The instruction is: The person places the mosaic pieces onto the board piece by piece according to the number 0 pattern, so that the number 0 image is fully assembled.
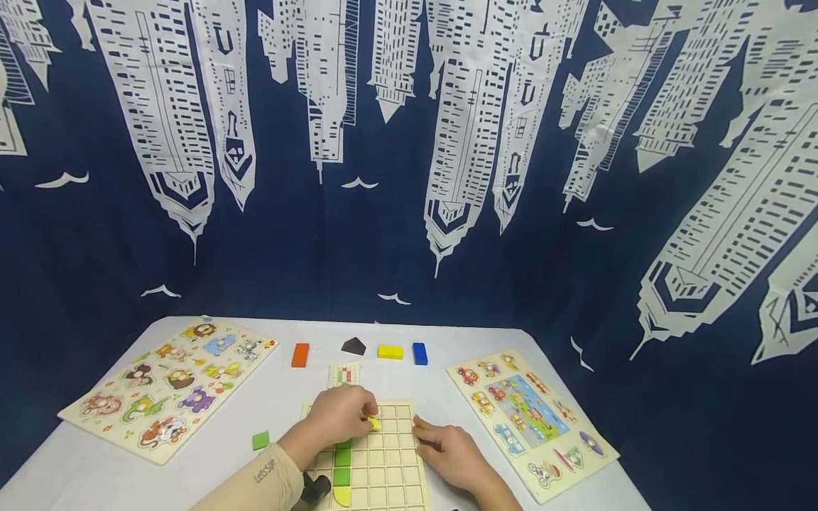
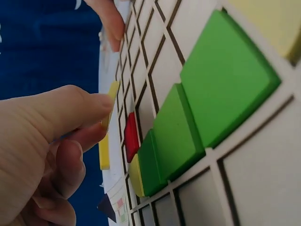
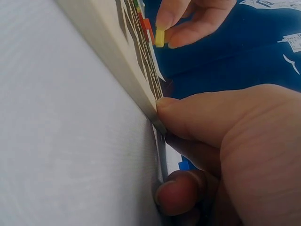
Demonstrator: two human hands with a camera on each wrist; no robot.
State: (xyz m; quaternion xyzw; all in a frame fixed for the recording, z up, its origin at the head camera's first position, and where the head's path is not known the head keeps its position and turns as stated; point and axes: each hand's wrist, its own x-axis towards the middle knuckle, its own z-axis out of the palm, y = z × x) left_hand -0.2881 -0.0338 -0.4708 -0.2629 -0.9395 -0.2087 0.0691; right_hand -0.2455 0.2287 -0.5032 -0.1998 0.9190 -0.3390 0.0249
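Observation:
A wooden grid board (image 1: 390, 458) lies flat on the white table. Above its far part, my left hand (image 1: 335, 415) pinches a small yellow piece (image 2: 112, 103) between thumb and forefinger. Green square tiles (image 1: 342, 476) fill a column on the board's left side, with a yellow rounded tile (image 1: 341, 495) nearest me. In the left wrist view, a red tile (image 2: 131, 137) and another yellow tile (image 2: 136, 175) sit beyond the greens. My right hand (image 1: 452, 454) grips the board's right edge near its far corner, thumb at the top and fingers beneath.
An animal puzzle board (image 1: 153, 458) lies left, a vehicle puzzle board (image 1: 575, 474) right. Behind the grid are a pattern card (image 1: 344, 374), orange block (image 1: 300, 355), dark pentagon (image 1: 354, 346), yellow block (image 1: 390, 352) and blue block (image 1: 420, 353). A loose green tile (image 1: 260, 441) is left of the grid.

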